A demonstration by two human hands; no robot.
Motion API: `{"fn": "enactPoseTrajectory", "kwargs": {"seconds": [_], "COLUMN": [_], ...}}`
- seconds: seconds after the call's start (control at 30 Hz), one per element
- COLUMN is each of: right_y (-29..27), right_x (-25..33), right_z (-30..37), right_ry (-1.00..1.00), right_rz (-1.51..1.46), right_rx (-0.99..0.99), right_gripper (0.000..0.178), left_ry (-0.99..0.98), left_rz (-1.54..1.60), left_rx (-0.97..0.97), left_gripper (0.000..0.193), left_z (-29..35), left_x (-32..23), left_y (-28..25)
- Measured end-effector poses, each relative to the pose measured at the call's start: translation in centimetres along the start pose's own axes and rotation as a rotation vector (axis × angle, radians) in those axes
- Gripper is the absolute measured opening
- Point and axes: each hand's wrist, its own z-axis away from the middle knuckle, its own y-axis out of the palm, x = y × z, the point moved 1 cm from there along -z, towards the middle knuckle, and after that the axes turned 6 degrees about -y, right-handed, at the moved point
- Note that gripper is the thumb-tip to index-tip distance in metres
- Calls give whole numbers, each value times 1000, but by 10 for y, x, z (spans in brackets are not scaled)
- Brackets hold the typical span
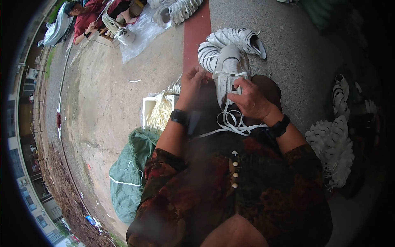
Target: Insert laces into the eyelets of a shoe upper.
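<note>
A white and grey shoe upper (232,66) lies over my lap with its toe pointing away from me. White laces (232,123) run through its upper eyelets, and their loose ends loop across my dark clothing. My right hand (253,101) is closed at the upper's right side, thumb and forefinger bent at the lacing and tongue. To the left of the upper is my left hand (194,84), its fingers drawn together in a pinch. What it holds, if anything, is too small to make out.
Beyond the upper lies a curved stack of nested shoe uppers (210,47). At left are a white box (146,111) of cream laces (162,111) and a green sack (129,177). More stacked uppers (331,152) lie at right. Another person (92,18) sits at far left.
</note>
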Motion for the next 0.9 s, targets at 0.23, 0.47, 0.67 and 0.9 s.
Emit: {"fn": "enactPoseTrajectory", "kwargs": {"seconds": [0.23, 0.47, 0.67, 0.9], "right_y": [23, 18, 17, 10], "right_x": [1, 15, 15, 21], "right_z": [7, 9, 13, 17], "right_ry": [-337, -327, -357, -341], "right_rz": [305, 133, 2, -80], "right_rx": [161, 181, 174, 228], "right_gripper": [8, 5, 6, 8], "left_ry": [58, 51, 798, 764], "left_rz": [-134, -342, -1160, -1441], "left_rx": [13, -19, 432, 457], "left_gripper": [12, 7, 12, 15], "left_z": [15, 25, 13, 18], "left_x": [-7, -18, -27, -27], "left_y": [9, 40, 75, 84]}}
